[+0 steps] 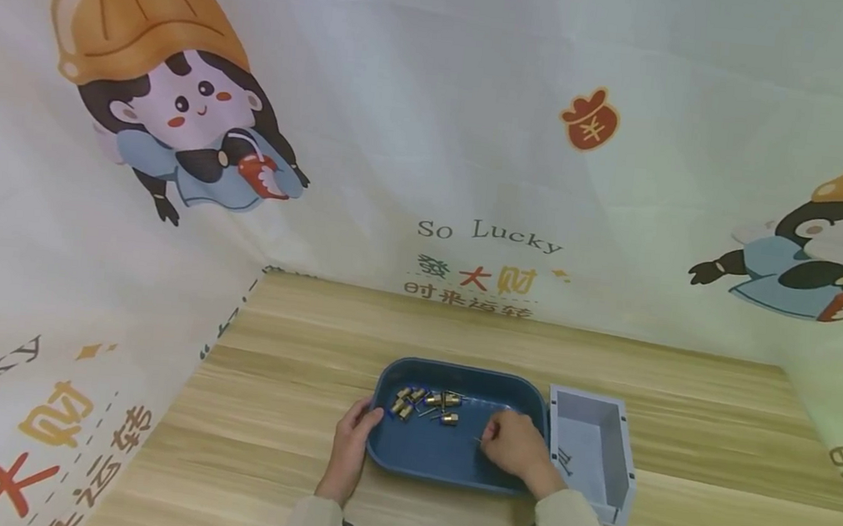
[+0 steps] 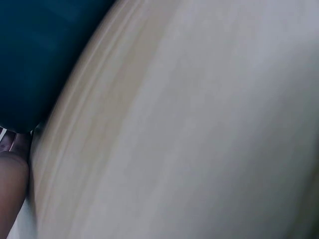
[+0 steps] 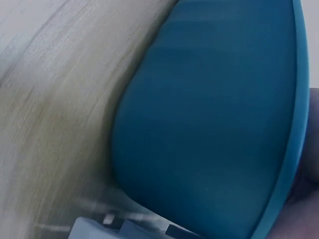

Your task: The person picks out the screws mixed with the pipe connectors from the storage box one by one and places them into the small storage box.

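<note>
A dark blue tray (image 1: 434, 461) rests on the table, with several brass fittings with blue collars (image 1: 405, 404) and thin screws (image 1: 427, 411) towards its left and middle. My left hand (image 1: 349, 445) holds the tray's left rim, thumb at the edge and fingers along the outside wall; its fingers show in part in the left wrist view. Inside the tray's right half my right hand (image 1: 517, 445), fingers curled, pinches a thin screw (image 1: 477, 439), mostly hidden by the fingertips. The right wrist view shows mostly the tray's outer wall (image 3: 209, 119).
A grey open bin (image 1: 597, 408) stands against the tray's right side, with a few screws (image 1: 564, 459) lying in it near the left wall. Wood-grain table (image 1: 294, 344) surrounds both. Printed white cloth (image 1: 403, 128) hangs behind and at the sides.
</note>
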